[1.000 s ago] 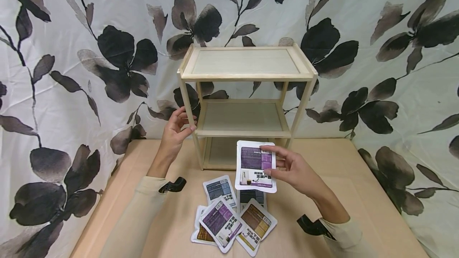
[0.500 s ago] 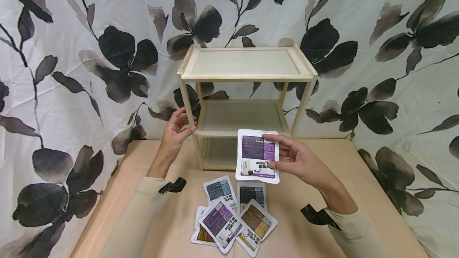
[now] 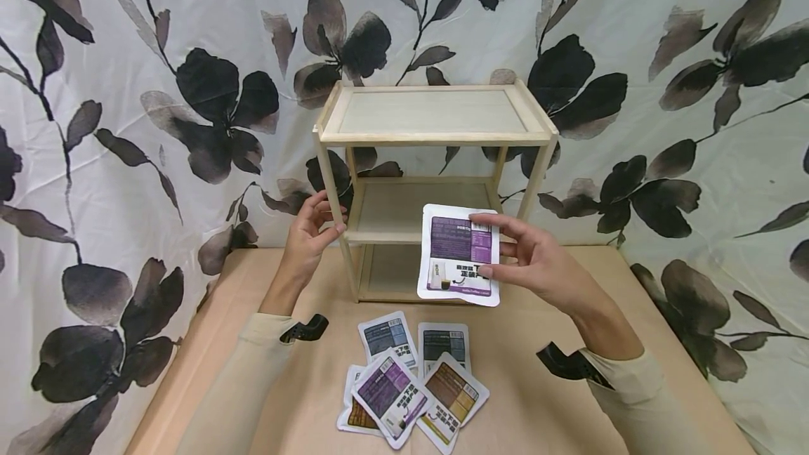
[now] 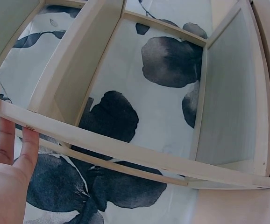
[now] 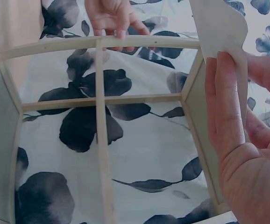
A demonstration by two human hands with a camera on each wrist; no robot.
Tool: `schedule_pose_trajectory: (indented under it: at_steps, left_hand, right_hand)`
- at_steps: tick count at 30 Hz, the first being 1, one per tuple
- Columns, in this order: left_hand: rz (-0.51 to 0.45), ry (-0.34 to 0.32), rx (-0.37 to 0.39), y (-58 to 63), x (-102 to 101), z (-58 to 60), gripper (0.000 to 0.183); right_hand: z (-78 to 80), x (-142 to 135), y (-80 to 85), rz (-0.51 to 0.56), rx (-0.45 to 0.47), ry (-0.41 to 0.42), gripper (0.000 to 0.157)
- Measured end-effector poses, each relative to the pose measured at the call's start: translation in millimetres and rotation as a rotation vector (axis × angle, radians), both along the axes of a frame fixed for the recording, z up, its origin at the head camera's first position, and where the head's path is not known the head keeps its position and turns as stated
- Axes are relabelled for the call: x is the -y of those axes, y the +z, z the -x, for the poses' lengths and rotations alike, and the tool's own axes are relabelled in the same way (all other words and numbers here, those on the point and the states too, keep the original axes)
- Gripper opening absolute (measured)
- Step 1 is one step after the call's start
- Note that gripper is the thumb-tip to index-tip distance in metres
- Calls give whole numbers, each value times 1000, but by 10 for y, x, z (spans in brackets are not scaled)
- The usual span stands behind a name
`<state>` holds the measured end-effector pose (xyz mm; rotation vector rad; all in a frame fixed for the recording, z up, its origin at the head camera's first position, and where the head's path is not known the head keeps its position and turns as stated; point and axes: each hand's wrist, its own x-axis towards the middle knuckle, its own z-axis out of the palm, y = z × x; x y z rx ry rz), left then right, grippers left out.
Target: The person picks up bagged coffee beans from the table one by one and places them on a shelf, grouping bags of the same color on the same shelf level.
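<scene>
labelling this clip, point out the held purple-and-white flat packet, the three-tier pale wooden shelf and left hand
Held purple-and-white flat packet (image 3: 458,255): head view, printed face
Three-tier pale wooden shelf (image 3: 432,111): head view, top panel
Left hand (image 3: 306,239): head view, near thumb's base

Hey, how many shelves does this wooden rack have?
3: the top shelf, the middle shelf below it, and the bottom shelf lowest. The packet in the right hand partly covers the lower two; none seems entirely hidden.
</scene>
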<state>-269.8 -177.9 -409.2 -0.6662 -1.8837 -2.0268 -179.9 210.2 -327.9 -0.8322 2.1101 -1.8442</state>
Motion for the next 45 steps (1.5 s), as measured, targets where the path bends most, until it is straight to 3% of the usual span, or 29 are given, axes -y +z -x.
schedule_pose_trajectory:
  at_steps: [7, 15, 35, 45]
  left_hand:
    - [6, -7, -13, 15, 5, -19, 62]
    - [12, -4, -16, 16, 3, -11, 63]
    - [-3, 1, -17, 0, -8, -3, 62]
    - [-13, 3, -13, 6, -12, -13, 63]
  right_hand:
    - [38, -5, 134, 7, -87, -21, 74]
    - [84, -15, 342, 53, -124, -48, 71]
    - [207, -112, 1158, -140, -271, -116, 70]
    - [360, -177, 1411, -36, -283, -57, 68]
